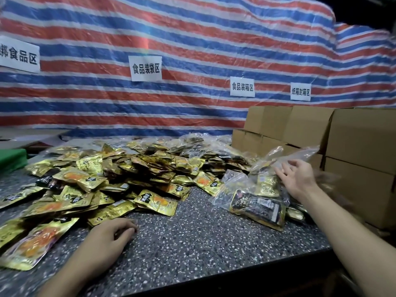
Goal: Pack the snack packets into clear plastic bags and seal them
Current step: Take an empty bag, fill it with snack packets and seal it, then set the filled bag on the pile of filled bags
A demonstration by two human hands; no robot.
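Bag (pixel 242 189) of snack packets (pixel 257 207): centre right on counter (pixel 192 232) | right hand (pixel 297 179): fingers (pixel 289 170) spread wide on its top | left hand (pixel 111 232): lower left, loosely curled, empty | flatten mouth, expel air before sealing

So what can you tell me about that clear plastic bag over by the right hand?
The clear plastic bag is thin, crinkled and see-through, holding gold and black snack packets. It lies on the speckled tabletop, its loose top raised toward the cardboard boxes. The right hand, fingers spread, touches its upper side.
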